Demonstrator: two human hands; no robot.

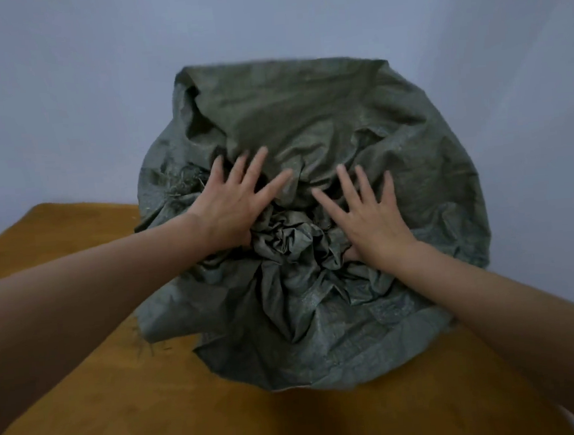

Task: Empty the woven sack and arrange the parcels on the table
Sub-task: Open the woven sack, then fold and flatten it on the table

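The sack [306, 130] looks like woven plastic cloth, dull grey-green, crinkly and stiff in the folds, with a faint sheen on the creases; loose frayed threads [183, 182] stick out at its left edge; the table [123, 419] is a matt mustard-brown surface, smooth-looking; the wall [62, 80] behind is plain, matt and pale.

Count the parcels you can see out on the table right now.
0. No parcel shows on the table. The woven sack bulges, bunched shut, so parcels are probably hidden inside. The left hand and right hand rest spread on it.
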